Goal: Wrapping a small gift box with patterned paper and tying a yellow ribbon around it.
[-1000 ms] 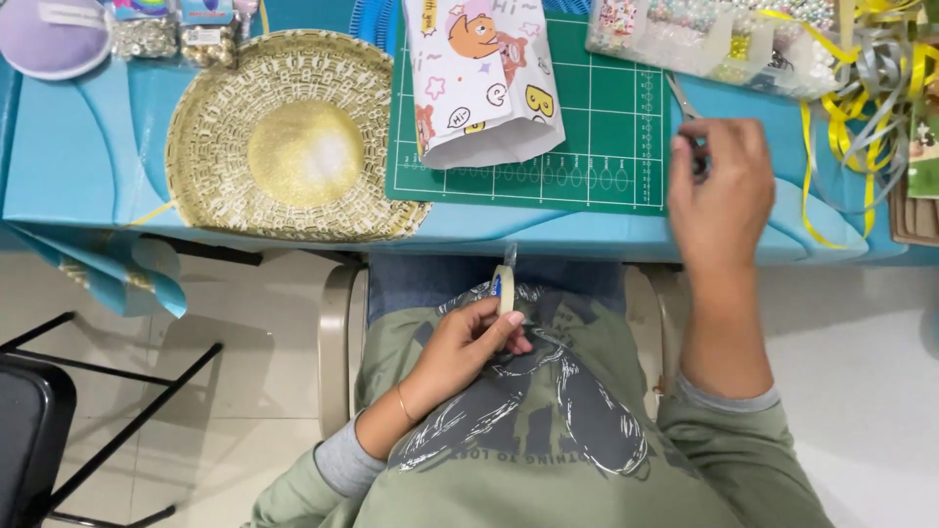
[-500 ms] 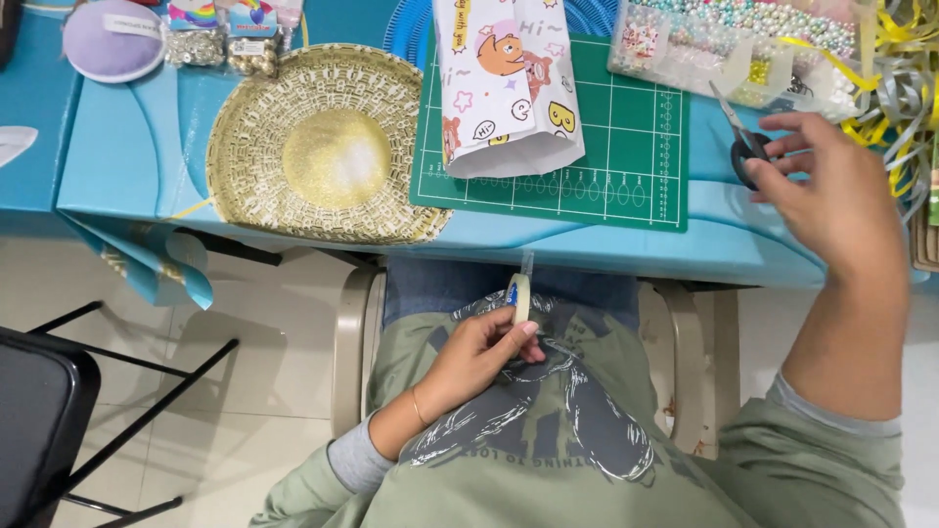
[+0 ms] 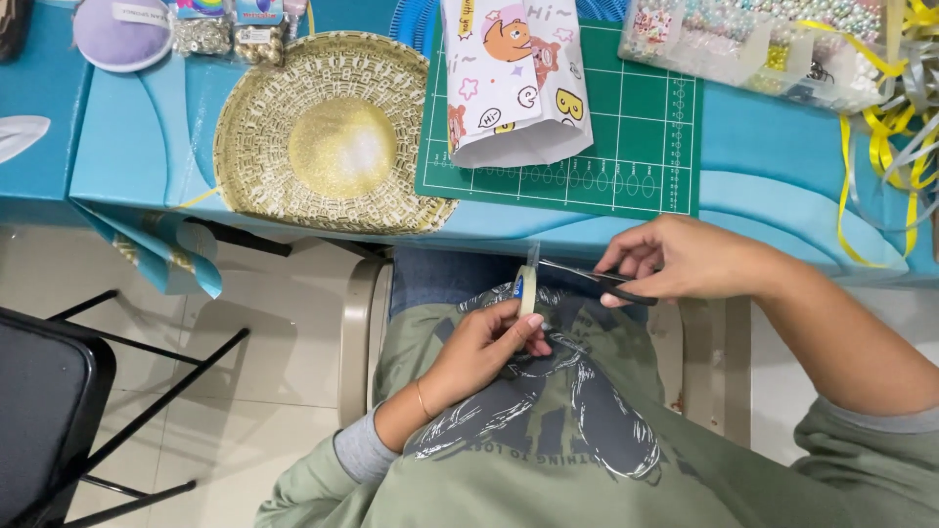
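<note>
My left hand (image 3: 486, 344) holds a small roll of clear tape (image 3: 526, 291) upright over my lap, with a short strip pulled up from it. My right hand (image 3: 685, 260) grips black-handled scissors (image 3: 587, 276), and their blades point left at the tape strip, right beside it. Both hands are below the front edge of the blue table (image 3: 763, 186). On the table lie a green cutting mat (image 3: 626, 127) and a white paper gift bag with cartoon bears (image 3: 514, 78) lying partly on the mat.
A round gold woven tray (image 3: 333, 137) sits left of the mat. A clear box of beads (image 3: 753, 39) and yellow and silver ribbons (image 3: 880, 137) are at the right. A purple round case (image 3: 122, 34) is far left. A black chair (image 3: 59, 411) stands at lower left.
My right hand came down from the table's right side with the scissors and moved left to the tape strip. My left hand stayed over my lap holding the roll.
</note>
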